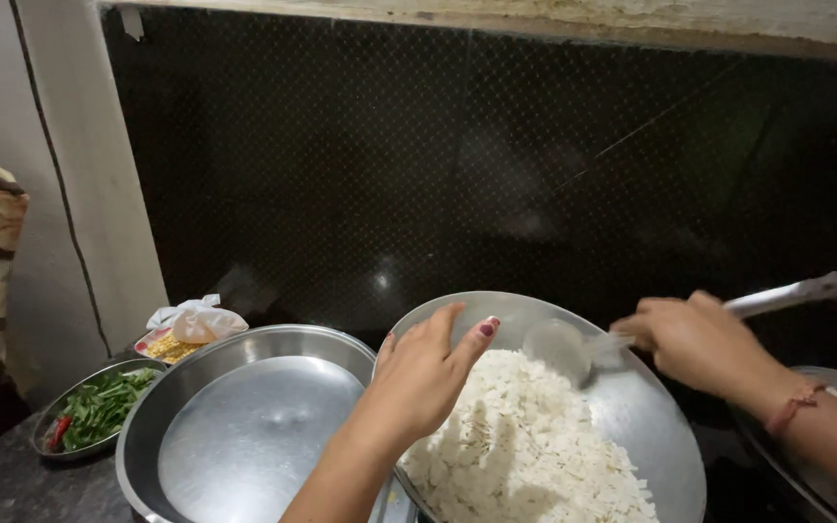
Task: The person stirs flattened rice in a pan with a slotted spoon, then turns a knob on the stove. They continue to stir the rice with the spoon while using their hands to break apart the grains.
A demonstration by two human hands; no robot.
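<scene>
A metal wok holds a heap of white flattened rice. My left hand rests on the wok's near left rim, fingers loosely spread, holding nothing. My right hand grips the handle of a steel ladle, whose bowl sits over the far edge of the rice. The ladle handle sticks out to the right behind my hand.
An empty steel basin stands left of the wok. Further left is a small plate of green leaves and red chilli, and a plastic bag with yellow grains. Another metal vessel shows at the right edge. A dark mesh screen fills the back.
</scene>
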